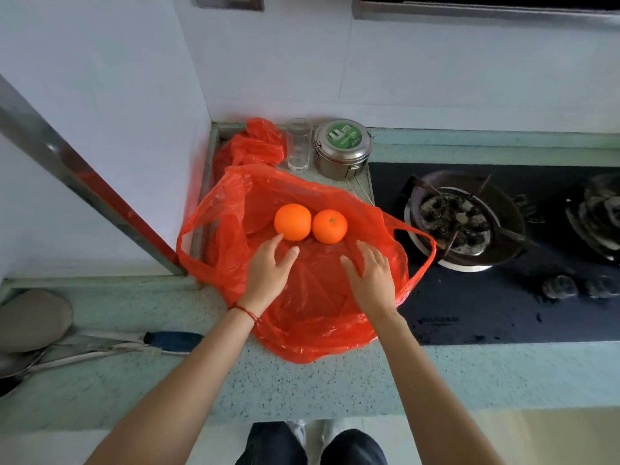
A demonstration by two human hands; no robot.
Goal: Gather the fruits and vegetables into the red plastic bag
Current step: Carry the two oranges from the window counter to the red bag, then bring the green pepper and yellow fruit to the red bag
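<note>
**Red plastic bag lying spread, two oranges waiting on it**

Red plastic bag (302, 297) is lying spread out on the speckled counter (235, 380), its handles flopping out to either side, the right one trailing onto the black gas hob (486, 297). Beyond it, a second crumpled red bag (251, 146) is sitting in the corner, beside a clear glass (298, 146) and a steel tin (342, 149).

Going left to right: the left hand (268, 273) is reaching forward with fingers loosely spread, holding nothing, its fingertips (278, 239) just touching the left orange (292, 222). The right orange (329, 226) is sitting against the first. The right hand (372, 276) is hovering flat and spread over the plastic, gripping nothing.

Whether the fruit is resting inside the mouth or merely on top of the film, I cannot tell. Judging by this, the gathering step is under way; the next move is likely calling for lifting the handles so both oranges roll down inside.
</note>
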